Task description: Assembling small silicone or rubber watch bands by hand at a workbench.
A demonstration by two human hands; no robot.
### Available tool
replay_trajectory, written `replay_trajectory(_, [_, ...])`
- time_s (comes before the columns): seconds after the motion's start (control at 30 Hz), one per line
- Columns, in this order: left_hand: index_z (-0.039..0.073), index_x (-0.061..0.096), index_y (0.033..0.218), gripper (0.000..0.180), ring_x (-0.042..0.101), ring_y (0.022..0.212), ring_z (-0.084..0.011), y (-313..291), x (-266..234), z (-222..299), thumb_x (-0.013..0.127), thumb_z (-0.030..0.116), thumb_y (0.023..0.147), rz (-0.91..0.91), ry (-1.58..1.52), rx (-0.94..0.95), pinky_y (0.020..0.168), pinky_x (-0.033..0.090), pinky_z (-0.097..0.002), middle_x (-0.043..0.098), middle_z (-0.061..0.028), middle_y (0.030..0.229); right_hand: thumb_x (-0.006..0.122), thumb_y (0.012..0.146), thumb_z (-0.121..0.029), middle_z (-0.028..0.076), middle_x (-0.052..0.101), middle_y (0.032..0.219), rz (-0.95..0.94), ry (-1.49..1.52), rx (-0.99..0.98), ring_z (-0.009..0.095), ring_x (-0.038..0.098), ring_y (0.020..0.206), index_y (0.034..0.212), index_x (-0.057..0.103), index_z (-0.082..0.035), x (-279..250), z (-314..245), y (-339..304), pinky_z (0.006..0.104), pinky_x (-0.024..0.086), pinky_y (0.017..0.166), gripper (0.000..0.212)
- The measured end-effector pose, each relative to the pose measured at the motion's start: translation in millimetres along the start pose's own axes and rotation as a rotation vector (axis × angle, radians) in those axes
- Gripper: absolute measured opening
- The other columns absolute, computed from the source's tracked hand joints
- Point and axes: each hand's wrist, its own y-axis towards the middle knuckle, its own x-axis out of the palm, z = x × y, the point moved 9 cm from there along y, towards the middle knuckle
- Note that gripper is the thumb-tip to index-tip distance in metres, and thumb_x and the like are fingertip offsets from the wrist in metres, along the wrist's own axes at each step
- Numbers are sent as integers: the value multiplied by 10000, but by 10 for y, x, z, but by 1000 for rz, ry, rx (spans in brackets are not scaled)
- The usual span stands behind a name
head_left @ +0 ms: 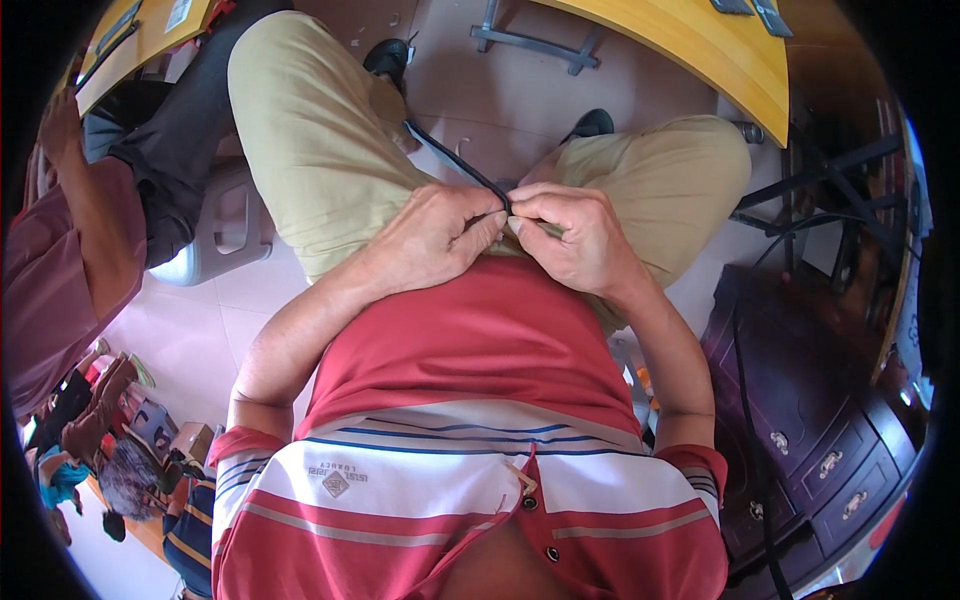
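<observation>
Above my lap, both hands meet at one end of a narrow dark strip point(458, 163) with a paler grey-blue face. It slants away from my fingers toward the far left, its other end free near my left knee. My left hand point(440, 232) pinches the strip between thumb and fingers. Fingertip to fingertip with it, my right hand point(572, 232) pinches the same end. What exactly lies between the fingertips is too small to make out, and the strip's exact kind does not show.
A yellow table point(690, 40) curves across the far right, with a grey metal foot point(535, 42) below. On the left sits another person point(75, 240) beside a grey plastic stool point(215, 235). A dark drawer cabinet point(790, 400) stands at right. Several people are at the lower left.
</observation>
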Motion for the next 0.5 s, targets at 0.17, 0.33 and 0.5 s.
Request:
replay_trajectory(0.17, [-29, 598, 877, 181, 625, 712, -381, -5, -11, 63, 590, 105, 998, 26, 111, 77, 645, 491, -433, 626, -196, 762, 646, 845, -17, 246, 711, 943, 2, 22, 40, 403, 701, 793, 877, 679, 73, -1, 29, 4, 397, 564, 709, 100])
replay_trajectory(0.33, [-26, 590, 853, 162, 609, 721, -405, -14, -20, 117, 604, 81, 973, 47, 190, 160, 640, 484, -456, 608, -194, 755, 668, 850, -9, 227, 721, 938, 0, 103, 89, 336, 717, 765, 889, 689, 68, 12, 105, -20, 366, 556, 700, 89])
replay_trajectory(0.5, [-26, 595, 845, 154, 605, 724, -399, -17, -7, 142, 612, 74, 961, 35, 233, 215, 646, 481, -464, 612, -183, 755, 675, 883, 22, 155, 750, 1018, -79, 133, 170, 142, 707, 855, 983, 713, 65, 29, 195, -36, 278, 556, 764, 115])
